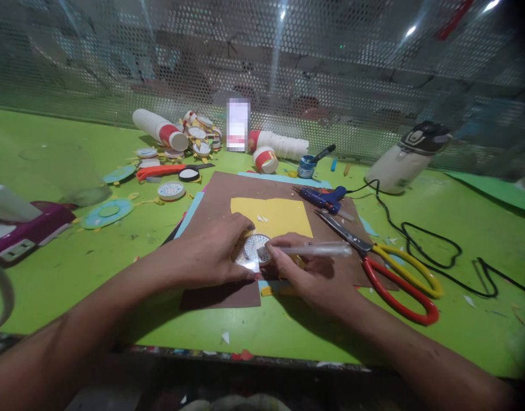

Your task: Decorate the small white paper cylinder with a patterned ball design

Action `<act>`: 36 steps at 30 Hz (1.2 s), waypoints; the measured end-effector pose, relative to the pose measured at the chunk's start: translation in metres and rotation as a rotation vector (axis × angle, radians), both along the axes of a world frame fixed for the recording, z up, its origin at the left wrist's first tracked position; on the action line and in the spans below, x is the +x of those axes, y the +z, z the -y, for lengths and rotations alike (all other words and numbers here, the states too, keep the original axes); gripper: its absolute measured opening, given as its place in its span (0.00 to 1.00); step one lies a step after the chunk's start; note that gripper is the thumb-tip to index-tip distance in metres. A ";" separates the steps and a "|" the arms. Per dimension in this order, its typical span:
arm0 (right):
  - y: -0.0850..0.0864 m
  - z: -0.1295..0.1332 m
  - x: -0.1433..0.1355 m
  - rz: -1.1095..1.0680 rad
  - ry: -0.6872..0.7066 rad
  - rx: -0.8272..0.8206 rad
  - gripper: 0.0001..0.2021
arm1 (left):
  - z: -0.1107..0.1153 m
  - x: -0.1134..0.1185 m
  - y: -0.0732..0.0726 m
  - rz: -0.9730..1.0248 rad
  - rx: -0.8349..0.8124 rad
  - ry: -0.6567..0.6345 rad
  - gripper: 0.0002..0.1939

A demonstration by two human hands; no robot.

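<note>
The small round cut-out (254, 250) lies directly between the two hands, on the near edge of the yellow paper (273, 216) that sits on the brown sheet (222, 200). The left hand (211, 254) presses down on it from its left side, fingers curled over the disc's edge and pinning it flat. The right hand (307, 271) closes around a pale pen (314, 249), whose long axis runs left to right, almost level, with the tip meeting the disc's right rim. Both hands touch or nearly touch the disc; the left covers part of it, so the exact contact there appears firm but cannot be confirmed. Just right of the right hand lie the scissors (391, 274), blades pointing away and leftward.
</note>
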State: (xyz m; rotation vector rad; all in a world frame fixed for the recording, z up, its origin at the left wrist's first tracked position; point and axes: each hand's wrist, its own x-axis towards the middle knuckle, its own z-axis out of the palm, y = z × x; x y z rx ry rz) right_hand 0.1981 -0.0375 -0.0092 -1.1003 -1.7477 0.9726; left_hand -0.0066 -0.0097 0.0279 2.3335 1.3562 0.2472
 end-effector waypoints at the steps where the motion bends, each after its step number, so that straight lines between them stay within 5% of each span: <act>1: 0.000 0.000 0.000 0.007 -0.002 0.004 0.06 | 0.000 0.000 0.000 -0.003 -0.001 0.002 0.30; 36: 0.012 0.006 0.001 0.107 -0.059 0.076 0.07 | 0.002 0.001 0.004 -0.026 -0.002 0.015 0.32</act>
